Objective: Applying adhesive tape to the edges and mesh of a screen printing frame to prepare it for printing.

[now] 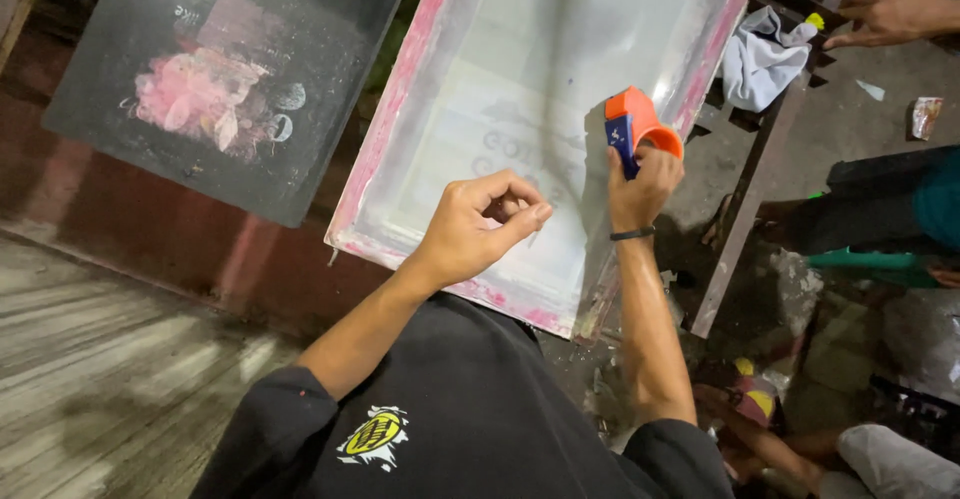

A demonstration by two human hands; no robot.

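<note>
Right grip (640,184) clamps an orange tape dispenser (640,124) at the frame's (395,99) right edge; left grip (480,224), apparently pinching tape, lies just left over the mesh.

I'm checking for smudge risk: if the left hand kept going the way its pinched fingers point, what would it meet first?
Probably the right hand holding the orange tape dispenser; the left hand points rightward across the screen frame, though depth is unclear.

A dark rectangular board (225,84), smeared with pink and white paint, is seen at the upper left above a grey wooden plank floor (100,369). A crumpled white cloth (760,59) is draped at the upper right. Another person's hand (885,17) is rested at the top right corner.
</note>
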